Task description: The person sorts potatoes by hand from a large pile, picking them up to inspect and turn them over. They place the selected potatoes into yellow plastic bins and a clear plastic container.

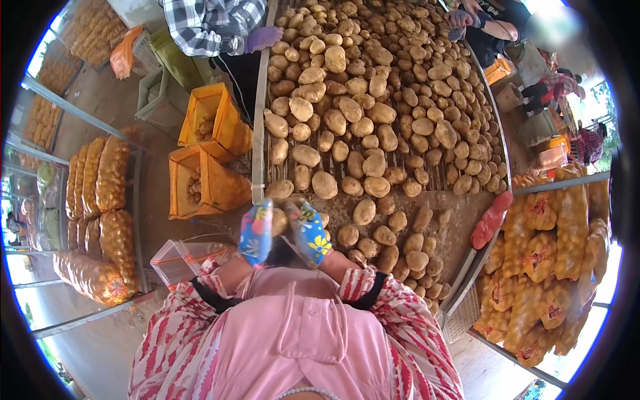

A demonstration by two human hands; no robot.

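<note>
My left hand [257, 233] and my right hand [308, 230], both in blue floral gloves, are held close together at the near edge of the sorting table [259, 133]. A potato [279, 222] sits between them; my left hand's fingers curl against it. What my right hand's palm holds is hidden, since only the back of the glove shows. Many loose potatoes [360, 100] cover the table in front of my hands, and more lie on the near flat part [400, 247].
Two orange mesh bags [200, 183] hang open on frames left of the table. Filled potato sacks are stacked at left [100, 180] and right [540, 267]. A co-worker's purple-gloved hand [263, 39] rests at the far left; another person [490, 23] stands far right. A red mesh bag [492, 220] lies on the right rail.
</note>
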